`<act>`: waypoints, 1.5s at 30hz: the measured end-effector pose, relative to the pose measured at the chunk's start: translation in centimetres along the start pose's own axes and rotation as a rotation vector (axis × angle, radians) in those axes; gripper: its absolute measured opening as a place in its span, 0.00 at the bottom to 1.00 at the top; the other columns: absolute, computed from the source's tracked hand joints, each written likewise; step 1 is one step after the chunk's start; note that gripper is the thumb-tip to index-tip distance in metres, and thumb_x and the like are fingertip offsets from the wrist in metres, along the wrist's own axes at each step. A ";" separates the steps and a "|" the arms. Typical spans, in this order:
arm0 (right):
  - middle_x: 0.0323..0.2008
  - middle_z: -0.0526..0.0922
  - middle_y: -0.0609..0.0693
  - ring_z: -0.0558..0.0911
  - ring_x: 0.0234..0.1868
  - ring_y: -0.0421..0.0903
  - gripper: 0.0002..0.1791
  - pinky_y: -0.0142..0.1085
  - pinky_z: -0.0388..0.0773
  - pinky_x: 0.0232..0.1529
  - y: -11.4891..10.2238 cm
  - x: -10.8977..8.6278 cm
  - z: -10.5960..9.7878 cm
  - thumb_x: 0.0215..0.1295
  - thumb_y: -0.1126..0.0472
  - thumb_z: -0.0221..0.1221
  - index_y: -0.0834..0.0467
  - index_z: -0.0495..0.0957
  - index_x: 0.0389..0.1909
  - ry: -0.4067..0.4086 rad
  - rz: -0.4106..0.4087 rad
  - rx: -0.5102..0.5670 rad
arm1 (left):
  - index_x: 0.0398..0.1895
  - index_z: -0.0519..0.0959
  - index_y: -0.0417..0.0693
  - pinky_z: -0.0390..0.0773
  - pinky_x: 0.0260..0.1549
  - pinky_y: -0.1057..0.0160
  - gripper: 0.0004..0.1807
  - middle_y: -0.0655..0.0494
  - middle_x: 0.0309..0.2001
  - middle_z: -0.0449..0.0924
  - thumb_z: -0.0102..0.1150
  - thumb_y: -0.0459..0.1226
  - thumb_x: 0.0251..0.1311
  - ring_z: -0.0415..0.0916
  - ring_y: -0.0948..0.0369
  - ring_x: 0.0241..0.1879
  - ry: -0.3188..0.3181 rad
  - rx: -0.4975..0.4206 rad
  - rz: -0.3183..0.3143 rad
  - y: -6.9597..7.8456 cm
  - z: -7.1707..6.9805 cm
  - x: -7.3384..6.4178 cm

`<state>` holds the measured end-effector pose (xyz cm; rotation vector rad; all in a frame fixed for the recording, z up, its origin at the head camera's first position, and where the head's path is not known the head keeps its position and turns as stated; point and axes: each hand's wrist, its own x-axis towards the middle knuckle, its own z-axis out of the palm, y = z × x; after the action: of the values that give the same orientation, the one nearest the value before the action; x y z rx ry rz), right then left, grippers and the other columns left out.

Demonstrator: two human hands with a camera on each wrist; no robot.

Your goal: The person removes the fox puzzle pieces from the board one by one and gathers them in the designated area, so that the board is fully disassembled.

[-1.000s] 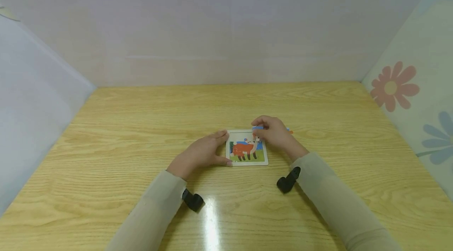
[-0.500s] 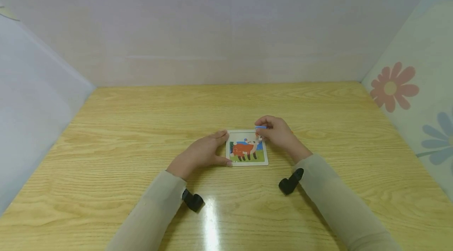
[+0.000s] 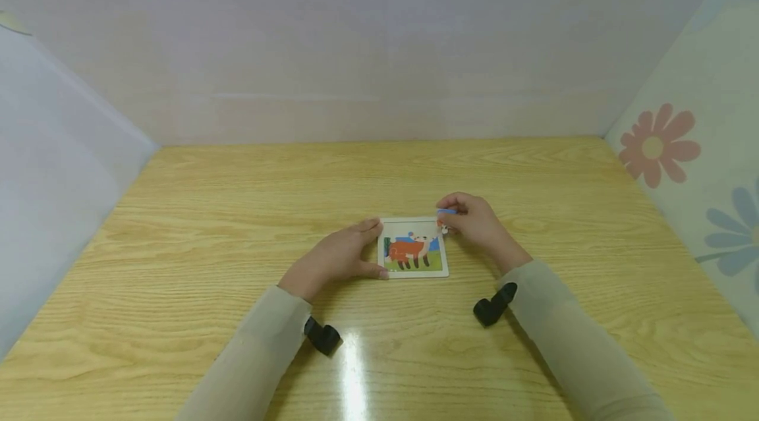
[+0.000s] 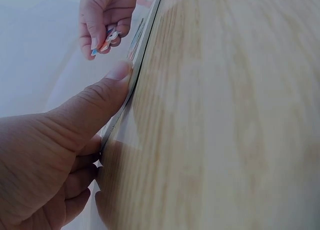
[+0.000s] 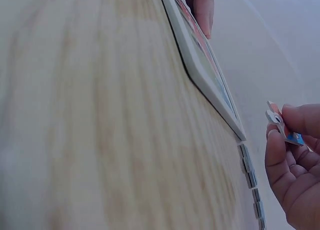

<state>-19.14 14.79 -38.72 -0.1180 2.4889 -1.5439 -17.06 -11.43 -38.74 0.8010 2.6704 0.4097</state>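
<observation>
A square jigsaw puzzle board (image 3: 420, 275) with a pale rim lies on the wooden table, partly filled with a fox picture; its upper part shows bare backing. My left hand (image 3: 337, 253) grips the board's left side, thumb at the near corner and fingers at the far corner. Just above the board's far right corner, my right hand (image 3: 479, 226) pinches a jigsaw piece (image 5: 276, 119) between thumb and fingers. Blue, orange and white show on that piece, with a dark eye spot.
In the right wrist view, several loose puzzle pieces (image 5: 248, 166) lie on the table beyond the board's corner; the right hand hides them in the head view. A pale wall (image 3: 379, 78) closes the table's far side, and a flower-printed panel (image 3: 700, 164) stands at right.
My right hand has drawn a little to the right with the jigsaw piece, off the board's upper right area. The left hand and the board have stayed put.
</observation>
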 end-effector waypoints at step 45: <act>0.39 0.82 0.58 0.79 0.33 0.37 0.17 0.28 0.78 0.36 2.7 -1.8 -4.6 0.66 0.62 0.54 0.67 0.74 0.53 0.146 0.077 0.022 | 0.71 0.53 0.44 0.54 0.67 0.55 0.53 0.52 0.73 0.47 0.62 0.61 0.47 0.49 0.53 0.70 -0.003 -0.012 -0.007 0.1 0.1 0.0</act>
<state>-18.31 20.40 -38.92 0.0957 2.5519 -1.6006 -17.00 -11.31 -38.78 0.7874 2.6647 0.4225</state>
